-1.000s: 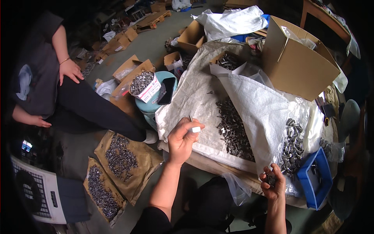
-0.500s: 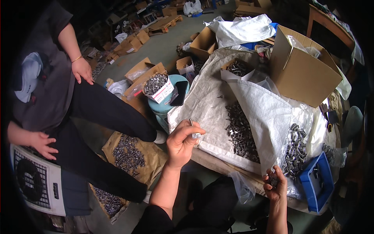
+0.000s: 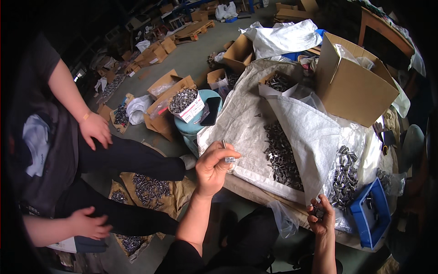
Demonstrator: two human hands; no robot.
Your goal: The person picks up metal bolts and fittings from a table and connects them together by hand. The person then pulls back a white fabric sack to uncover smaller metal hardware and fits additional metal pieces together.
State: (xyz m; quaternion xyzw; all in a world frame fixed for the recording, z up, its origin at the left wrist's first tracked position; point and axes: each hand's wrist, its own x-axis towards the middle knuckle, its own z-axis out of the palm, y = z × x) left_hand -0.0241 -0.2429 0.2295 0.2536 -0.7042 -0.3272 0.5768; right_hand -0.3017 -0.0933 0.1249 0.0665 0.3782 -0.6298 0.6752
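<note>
Raised over the near edge of the cloth-covered table, my left hand [image 3: 211, 172] is closed on a small metal part [image 3: 229, 160]. A shiny squarish end shows at the fingertips, and a thin pin sticks up above the fingers. My right hand [image 3: 324, 221] curls round a few small dark metal parts [image 3: 316, 210], palm up, by the table's near edge. Between the hands, a pile of dark metal parts [image 3: 282, 157] lies on the white woven cloth [image 3: 242, 123]. A second heap, of shinier cylindrical parts [image 3: 345, 176], lies on clear plastic beyond my right hand.
A blue bin [image 3: 365, 210] stands tilted at the right edge, below a large cardboard box [image 3: 353, 86]. At left, a box of metal parts [image 3: 184, 98] and a phone [image 3: 210, 109] rest on a teal stool [image 3: 185, 125]. A co-worker [image 3: 68, 150] sits close on the left.
The co-worker has shifted, turning, with both hands moved over the legs. My own hands stay almost still, holding the same parts.
</note>
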